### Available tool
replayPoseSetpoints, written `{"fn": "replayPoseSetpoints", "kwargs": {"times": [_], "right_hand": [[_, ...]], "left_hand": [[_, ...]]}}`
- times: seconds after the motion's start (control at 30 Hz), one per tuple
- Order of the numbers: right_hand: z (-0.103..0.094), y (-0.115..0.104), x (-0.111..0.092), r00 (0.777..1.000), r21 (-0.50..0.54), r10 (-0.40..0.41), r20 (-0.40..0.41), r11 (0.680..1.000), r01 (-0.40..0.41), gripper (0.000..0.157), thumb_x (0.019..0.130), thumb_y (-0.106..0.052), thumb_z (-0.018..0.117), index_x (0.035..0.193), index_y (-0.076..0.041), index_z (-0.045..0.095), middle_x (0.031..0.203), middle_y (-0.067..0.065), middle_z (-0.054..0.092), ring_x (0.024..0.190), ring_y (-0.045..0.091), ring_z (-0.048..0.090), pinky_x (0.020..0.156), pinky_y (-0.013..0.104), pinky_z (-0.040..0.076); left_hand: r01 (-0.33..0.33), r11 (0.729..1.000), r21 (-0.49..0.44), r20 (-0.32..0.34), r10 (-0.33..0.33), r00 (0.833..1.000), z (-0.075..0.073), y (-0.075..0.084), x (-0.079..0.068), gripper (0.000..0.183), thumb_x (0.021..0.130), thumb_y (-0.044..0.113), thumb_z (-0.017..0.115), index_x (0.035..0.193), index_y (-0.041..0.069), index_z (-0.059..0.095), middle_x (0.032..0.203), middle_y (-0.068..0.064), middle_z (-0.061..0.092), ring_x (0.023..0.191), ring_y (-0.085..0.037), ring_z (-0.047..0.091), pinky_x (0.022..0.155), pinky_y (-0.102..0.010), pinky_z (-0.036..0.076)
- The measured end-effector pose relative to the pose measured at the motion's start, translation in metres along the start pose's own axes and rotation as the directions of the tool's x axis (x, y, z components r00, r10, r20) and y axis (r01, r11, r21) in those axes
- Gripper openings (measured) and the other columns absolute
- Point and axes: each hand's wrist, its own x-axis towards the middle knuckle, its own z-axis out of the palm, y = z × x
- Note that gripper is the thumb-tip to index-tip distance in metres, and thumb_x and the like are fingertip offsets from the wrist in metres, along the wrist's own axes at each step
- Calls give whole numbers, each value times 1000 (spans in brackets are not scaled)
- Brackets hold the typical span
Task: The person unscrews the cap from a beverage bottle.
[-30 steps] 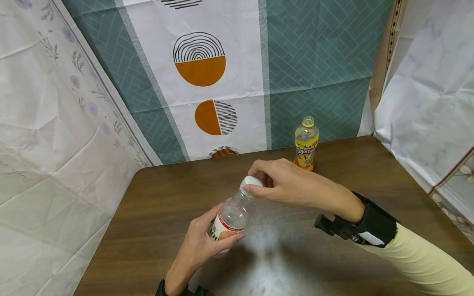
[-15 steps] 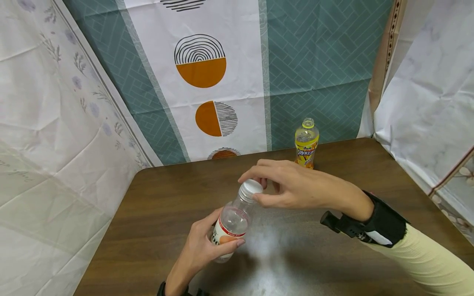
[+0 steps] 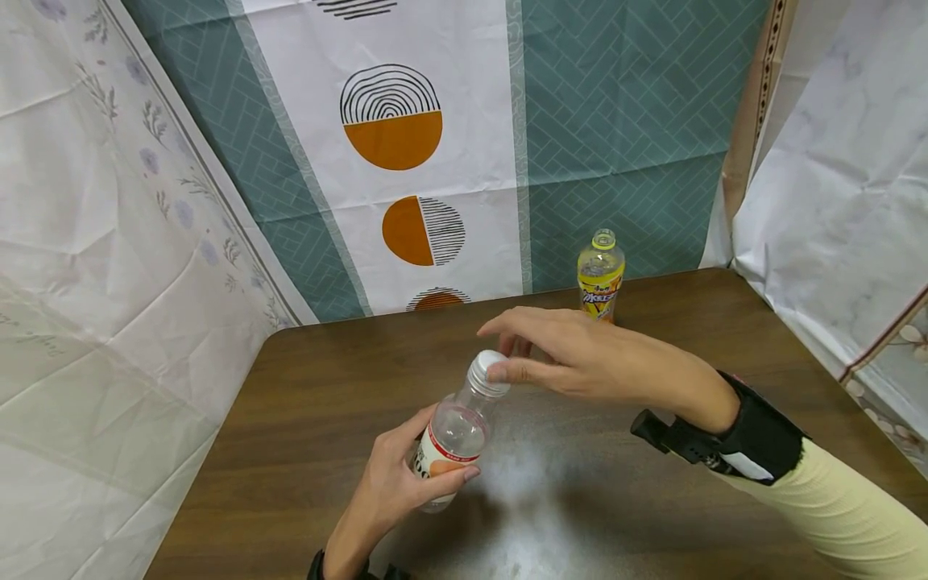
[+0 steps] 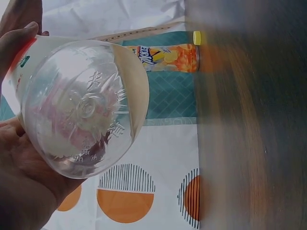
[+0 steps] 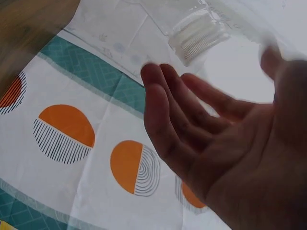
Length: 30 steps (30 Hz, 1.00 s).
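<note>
My left hand [image 3: 391, 467] grips a clear plastic bottle [image 3: 460, 431] round its white, red-edged label, its neck tilted up and to the right. In the left wrist view the bottle's moulded base [image 4: 86, 108] faces the camera. A white ribbed cap [image 3: 489, 374] sits on the neck. Over it my right hand [image 3: 561, 350] hovers with loosely bent, spread fingers. In the right wrist view a gap shows between these fingers [image 5: 175, 103] and the cap [image 5: 199, 40]; the thumb is near it.
An uncapped drink bottle [image 3: 601, 278] with a yellow label stands at the back right of the brown table [image 3: 326, 419], partly behind my right hand. A yellow cap [image 4: 197, 38] rests on the table beside its base. Patterned cloth [image 3: 594, 121] hangs behind.
My right hand has let its fingers off the white cap, spread them and drawn back slightly to the right. My left hand still holds the bottle, which has shifted slightly.
</note>
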Motion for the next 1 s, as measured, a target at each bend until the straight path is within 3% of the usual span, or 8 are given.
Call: {"fn": "replayPoseSetpoints", "kwargs": {"times": [0.13,0.23,0.4,0.63,0.77,1.0], "right_hand": [[2,-1,4,999,-13,17,-47,1000,-18,29,101,-42,47,112,-20,63,97,-14,64,81,4,59,72,27,50],[5,-2,5,997,-16,59,-58,998,-60,27,101,-41,48,102,-20,65,86,-15,64,72,5,58,66,27,50],[8,-8,6,985,-9,154,-79,988,-155,37,98,-52,47,95,-21,66,76,-13,62,65,5,56,63,28,49],[9,-11,7,967,-11,235,-95,971,-237,45,93,-61,47,91,-21,68,71,-11,62,61,7,55,59,30,48],[10,-11,8,969,-9,229,-95,973,-231,42,91,-59,55,89,-19,67,71,-12,62,60,7,54,57,29,47],[13,-5,9,987,4,121,-107,993,-122,28,92,-44,63,85,-17,64,67,-12,58,57,6,51,52,26,44]], "left_hand": [[9,1000,17,1,-9,1000,-1,5,1,59,71,20,88,123,15,61,96,7,68,76,-9,62,65,-27,51],[4,1000,22,2,-4,1000,-1,5,1,60,71,21,88,124,15,61,97,7,68,76,-9,62,65,-26,51],[-17,999,35,-9,17,1000,2,-6,1,61,71,22,88,125,15,60,97,6,68,75,-10,62,64,-26,51],[-15,997,80,-18,16,1000,8,-30,-2,68,71,37,86,131,22,57,101,9,67,78,-9,62,66,-26,51],[-11,997,70,-14,12,1000,8,-32,-2,68,72,41,84,132,25,55,103,10,67,80,-9,62,67,-27,52],[27,998,59,-3,-27,1000,9,-31,-1,67,72,39,85,131,29,55,103,12,66,80,-8,62,67,-26,52]]}}
